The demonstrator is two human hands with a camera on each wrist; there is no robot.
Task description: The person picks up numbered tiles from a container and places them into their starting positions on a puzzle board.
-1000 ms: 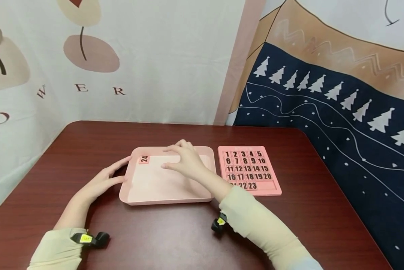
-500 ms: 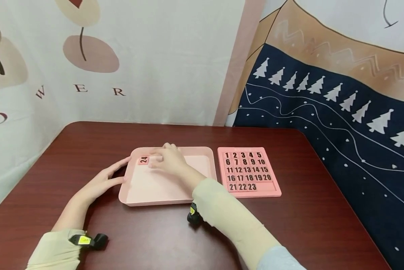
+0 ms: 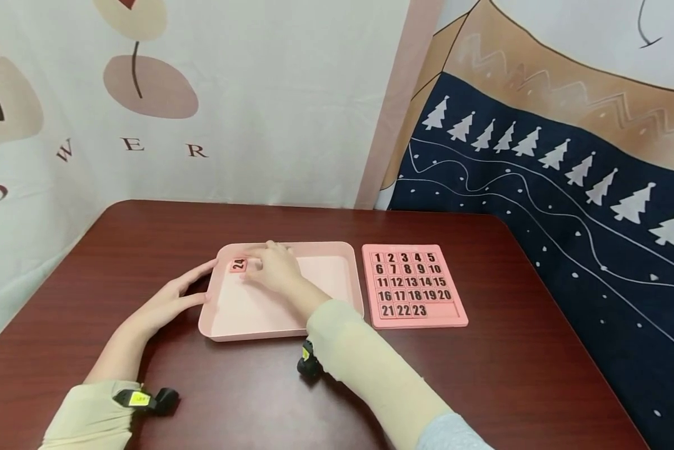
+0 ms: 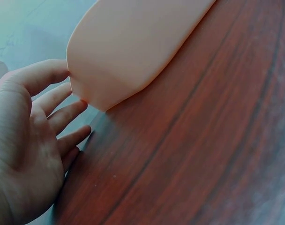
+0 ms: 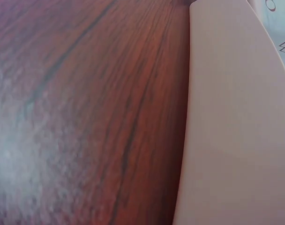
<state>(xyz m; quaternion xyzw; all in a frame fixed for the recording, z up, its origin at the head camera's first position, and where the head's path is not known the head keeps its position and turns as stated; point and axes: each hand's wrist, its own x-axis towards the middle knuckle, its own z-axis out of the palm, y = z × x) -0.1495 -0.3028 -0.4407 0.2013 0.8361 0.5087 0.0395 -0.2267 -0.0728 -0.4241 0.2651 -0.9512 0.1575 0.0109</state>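
Observation:
A pink number tile marked 24 (image 3: pixel 238 265) lies turned on its side in the far left corner of the pale pink tray (image 3: pixel 292 319). My right hand (image 3: pixel 275 267) reaches over the tray, its thumb and forefinger spread at the tile's right end, fingertips right by its edges. At the tray's left wall, my left hand (image 3: pixel 165 304) touches the rim with extended fingers and thumb. In the left wrist view, the fingertips of this left hand (image 4: pixel 37 136) meet the tray's corner (image 4: pixel 119 51). The right wrist view shows the tray wall (image 5: pixel 231 117), but no fingers.
To the right of the tray lies a pink number board (image 3: pixel 412 286) with tiles 1 to 23 in rows and a vacant stretch at its lower right. Both stand on a dark red wooden table (image 3: pixel 247 400). Printed curtains (image 3: pixel 269 112) hang behind it.
My right hand has moved left across the tray to the 24 tile, its fingers coming nearer the tile. The left hand stays at the tray's left rim.

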